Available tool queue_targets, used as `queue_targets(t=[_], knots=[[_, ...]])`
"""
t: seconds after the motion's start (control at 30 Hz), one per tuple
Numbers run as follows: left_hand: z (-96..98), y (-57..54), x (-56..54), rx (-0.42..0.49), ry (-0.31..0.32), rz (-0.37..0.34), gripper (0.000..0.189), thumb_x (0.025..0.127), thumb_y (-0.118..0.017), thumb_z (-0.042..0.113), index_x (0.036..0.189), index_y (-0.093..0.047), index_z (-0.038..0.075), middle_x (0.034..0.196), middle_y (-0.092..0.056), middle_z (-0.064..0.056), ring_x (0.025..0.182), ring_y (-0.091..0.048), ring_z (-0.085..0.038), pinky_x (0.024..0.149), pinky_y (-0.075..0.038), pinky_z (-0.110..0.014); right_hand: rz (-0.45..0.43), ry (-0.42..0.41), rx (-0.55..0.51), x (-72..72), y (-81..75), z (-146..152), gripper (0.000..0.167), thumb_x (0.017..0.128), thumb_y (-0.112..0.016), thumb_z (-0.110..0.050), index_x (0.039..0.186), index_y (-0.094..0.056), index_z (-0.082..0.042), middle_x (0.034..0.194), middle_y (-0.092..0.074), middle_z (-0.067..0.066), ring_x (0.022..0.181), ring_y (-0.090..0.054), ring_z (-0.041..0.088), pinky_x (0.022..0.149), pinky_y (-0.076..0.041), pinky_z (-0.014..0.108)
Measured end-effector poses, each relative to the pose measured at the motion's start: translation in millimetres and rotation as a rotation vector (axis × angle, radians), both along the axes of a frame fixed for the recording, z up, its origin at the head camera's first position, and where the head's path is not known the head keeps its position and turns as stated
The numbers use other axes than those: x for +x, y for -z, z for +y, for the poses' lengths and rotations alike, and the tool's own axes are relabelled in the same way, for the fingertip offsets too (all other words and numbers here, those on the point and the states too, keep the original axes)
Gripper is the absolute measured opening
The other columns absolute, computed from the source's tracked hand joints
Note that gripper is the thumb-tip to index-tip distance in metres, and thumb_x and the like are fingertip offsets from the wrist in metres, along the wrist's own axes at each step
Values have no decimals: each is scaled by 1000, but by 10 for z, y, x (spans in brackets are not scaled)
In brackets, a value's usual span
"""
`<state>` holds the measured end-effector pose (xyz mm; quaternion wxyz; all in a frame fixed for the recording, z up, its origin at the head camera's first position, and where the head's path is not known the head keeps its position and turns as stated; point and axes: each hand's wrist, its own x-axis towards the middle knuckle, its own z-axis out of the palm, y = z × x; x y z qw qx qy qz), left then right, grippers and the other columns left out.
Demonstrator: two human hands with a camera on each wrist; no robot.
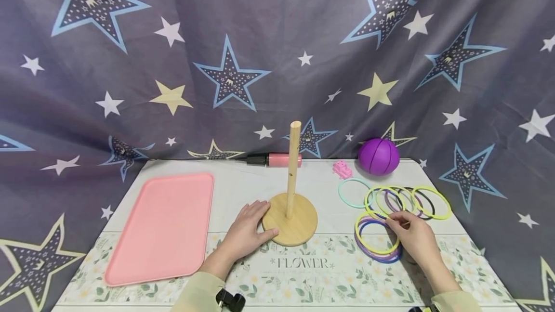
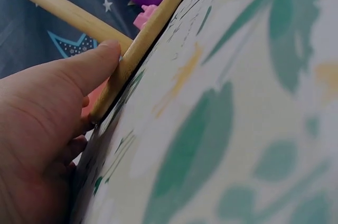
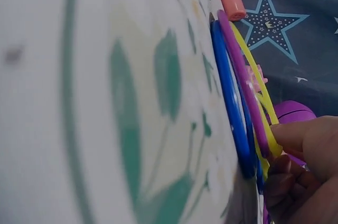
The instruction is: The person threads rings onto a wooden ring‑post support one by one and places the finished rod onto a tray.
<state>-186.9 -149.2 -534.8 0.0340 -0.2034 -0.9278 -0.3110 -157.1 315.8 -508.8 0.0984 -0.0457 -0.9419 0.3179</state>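
Note:
A wooden stand with an upright peg point(image 1: 293, 167) and round base point(image 1: 277, 230) is in the middle of the table. My left hand point(image 1: 247, 229) holds the base at its left side, the thumb point(image 2: 97, 65) over the rim and the other fingers along the edge, partly hidden in the left wrist view. At the right, my right hand point(image 1: 414, 235) pinches a thin yellow ring point(image 3: 259, 71) between thumb and fingers. Under that ring lie a purple ring point(image 3: 245, 81) and a blue ring point(image 3: 227, 97). More overlapping rings, including a yellow one point(image 1: 448, 206), lie just beyond the hand.
A pink tray point(image 1: 166, 227) lies at the left. Toward the back are a pink and black cylinder point(image 1: 279, 160), a small pink toy point(image 1: 342, 169) and a purple ball point(image 1: 379, 157). A turquoise ring point(image 1: 340, 196) lies before the toy. A star-patterned curtain point(image 1: 260, 124) hangs behind.

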Motion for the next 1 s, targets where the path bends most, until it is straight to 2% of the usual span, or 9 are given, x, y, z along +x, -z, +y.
queue_targets(t=[0.23, 0.5, 0.8, 1.0], knots=[[0, -9, 3, -23, -6, 11, 86, 100, -82, 50, 162, -52, -1, 165, -53, -19, 161, -36, -40, 138, -17, -56, 65, 2, -71, -22, -58, -53, 23, 107, -77, -27, 119, -82, -8, 97, -77, 3, 86, -66, 17, 66, -53, 25], [1, -19, 8, -38, 14, 7, 85, 101, -80, 50, 163, -51, -1, 167, -50, -20, 162, -35, -40, 138, -17, -57, 133, 12, -156, -70, -170, -140, 25, 108, -77, -29, 120, -82, -8, 101, -77, 6, 85, -63, 10, 64, -52, 19], [-41, -21, 4, -60, 41, -22, 88, 102, -78, 53, 166, -47, 0, 171, -45, -19, 164, -31, -38, 138, -16, -54, 142, 10, -303, -114, -372, -341, 28, 107, -78, -32, 120, -80, -7, 95, -72, 8, 71, -61, 14, 55, -54, 23], [-42, -13, 6, -72, 47, -22, 89, 102, -76, 54, 166, -46, 1, 171, -44, -18, 164, -30, -38, 138, -15, -52, 166, -6, -379, -155, -516, -457, 22, 106, -79, -26, 114, -80, -5, 76, -66, 7, 60, -58, 15, 48, -50, 26]])
